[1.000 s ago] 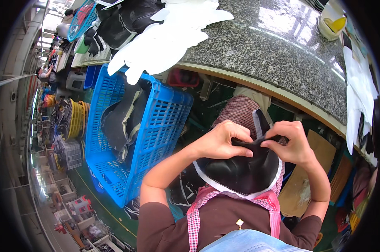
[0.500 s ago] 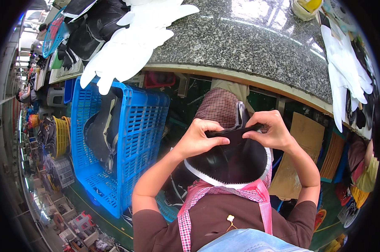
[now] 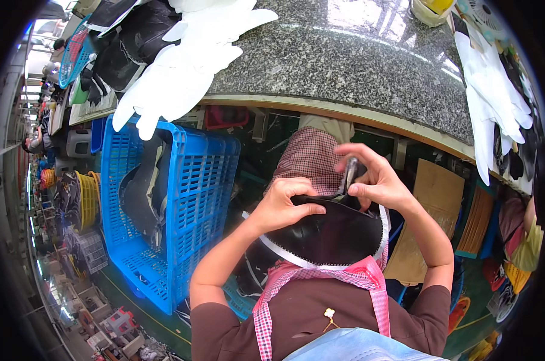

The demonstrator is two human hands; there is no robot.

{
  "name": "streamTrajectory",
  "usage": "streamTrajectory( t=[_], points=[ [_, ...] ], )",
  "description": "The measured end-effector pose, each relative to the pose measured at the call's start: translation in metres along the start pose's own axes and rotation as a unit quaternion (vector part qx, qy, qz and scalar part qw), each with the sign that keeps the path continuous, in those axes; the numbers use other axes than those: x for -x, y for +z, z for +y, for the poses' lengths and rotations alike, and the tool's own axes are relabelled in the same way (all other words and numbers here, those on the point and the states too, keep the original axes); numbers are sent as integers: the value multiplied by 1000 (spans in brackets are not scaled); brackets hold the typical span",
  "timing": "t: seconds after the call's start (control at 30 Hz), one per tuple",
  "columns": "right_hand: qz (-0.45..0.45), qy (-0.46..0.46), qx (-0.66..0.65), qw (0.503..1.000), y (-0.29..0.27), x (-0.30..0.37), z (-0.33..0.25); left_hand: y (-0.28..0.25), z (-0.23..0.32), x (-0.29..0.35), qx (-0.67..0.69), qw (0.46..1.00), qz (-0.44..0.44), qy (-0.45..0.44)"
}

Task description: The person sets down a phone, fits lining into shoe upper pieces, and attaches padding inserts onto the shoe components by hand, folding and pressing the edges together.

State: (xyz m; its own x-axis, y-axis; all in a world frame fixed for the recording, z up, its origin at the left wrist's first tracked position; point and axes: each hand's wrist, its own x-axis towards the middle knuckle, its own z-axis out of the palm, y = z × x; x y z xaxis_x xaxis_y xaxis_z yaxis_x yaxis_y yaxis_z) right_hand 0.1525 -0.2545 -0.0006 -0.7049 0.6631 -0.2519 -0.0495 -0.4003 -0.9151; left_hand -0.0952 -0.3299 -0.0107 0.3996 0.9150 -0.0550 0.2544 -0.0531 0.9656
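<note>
A black leather-like piece [image 3: 339, 234] with a white, zigzag-stitched curved edge lies across my lap, bulging toward me. My left hand [image 3: 284, 206] pinches its upper edge between thumb and fingers. At the right end of that edge is my right hand [image 3: 373, 180], its index finger raised and bent, apart from the thumb. A narrow greyish strip [image 3: 350, 173] stands up between them; whether it belongs to the piece I cannot tell. Some right-hand fingers are partly hidden behind the piece. Under it shows checked brown cloth [image 3: 308, 155] over my legs.
A blue plastic crate [image 3: 203, 180] holding dark cut pieces stands at my left. Ahead runs a speckled stone worktop [image 3: 345, 72], with white glove-shaped sheets [image 3: 182, 72] at left and more white sheets [image 3: 492, 90] at right. Flattened cardboard [image 3: 426, 222] is at my right.
My right hand has loosened its pinch on the upper edge, lifting and spreading its index finger by the strip. My left hand still grips the edge, now slightly lower and further left.
</note>
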Motion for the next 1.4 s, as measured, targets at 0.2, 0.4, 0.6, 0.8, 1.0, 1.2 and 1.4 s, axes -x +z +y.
streamTrajectory(
  t=[0.2, 0.4, 0.6, 0.8, 1.0, 1.2, 1.4],
  points=[
    [189, -21, -10, 982, 11, 4, 27, 9, 4, 8, -33, 993, 115, -9],
    [242, -60, -78, 965, 16, 8, 53, 14, -13, 4, 49, 988, 143, -20],
    [223, -3, -125, 967, 10, 9, 50, 8, -22, -7, 60, 996, 65, -26],
    [224, -1, -138, 965, 12, 9, 62, -2, -12, -18, -76, 997, 6, 34],
    [216, 7, -161, 963, 15, 15, 60, 9, 6, -21, -144, 989, 23, 8],
    [204, -4, -73, 976, -1, 22, 72, 16, -11, -21, -44, 998, 51, -7],
    [188, -2, -32, 982, -7, 23, 70, 17, -18, -23, -13, 998, 56, -26]
  ],
)
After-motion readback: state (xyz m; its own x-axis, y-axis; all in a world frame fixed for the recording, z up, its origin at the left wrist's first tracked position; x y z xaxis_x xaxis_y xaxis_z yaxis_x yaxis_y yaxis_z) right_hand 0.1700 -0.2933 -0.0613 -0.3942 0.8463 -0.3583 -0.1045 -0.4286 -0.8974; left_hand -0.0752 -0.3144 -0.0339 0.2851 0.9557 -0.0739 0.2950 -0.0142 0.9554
